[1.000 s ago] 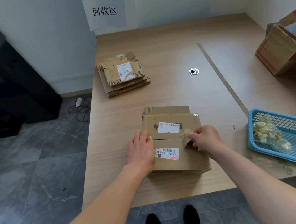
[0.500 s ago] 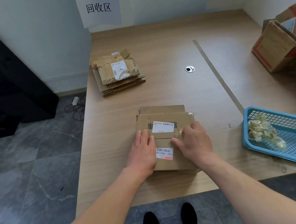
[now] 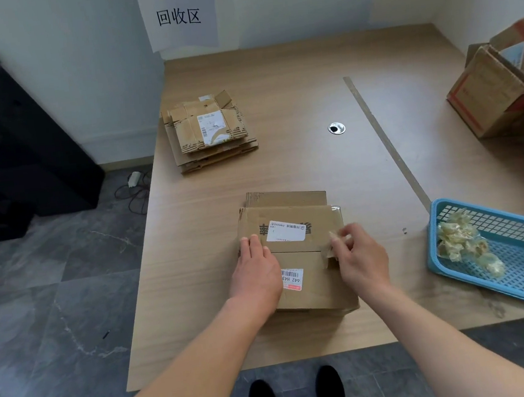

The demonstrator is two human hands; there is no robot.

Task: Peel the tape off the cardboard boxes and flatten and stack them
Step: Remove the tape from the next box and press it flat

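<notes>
Your left hand (image 3: 255, 271) lies flat with its fingers straight and together, pressing down on the left part of the top of the cardboard box (image 3: 314, 287). The box sits on the counter (image 3: 274, 78) in the lower middle of the frame, close to the near edge. Your right hand (image 3: 361, 260) is at the right side of the box top, its thumb and fingertips pinching a lifted end of the tape (image 3: 329, 255) by the seam between the two top flaps. A white label (image 3: 286, 230) lies on the far flap between your hands. The stack of flattened boxes (image 3: 212, 132) rests toward the upper left of the counter. At the right edge of the frame, a blue basket (image 3: 447, 209) holds crumpled tape wads (image 3: 460, 240). Above it, in the upper right, stand the unflattened boxes (image 3: 491, 96).
</notes>
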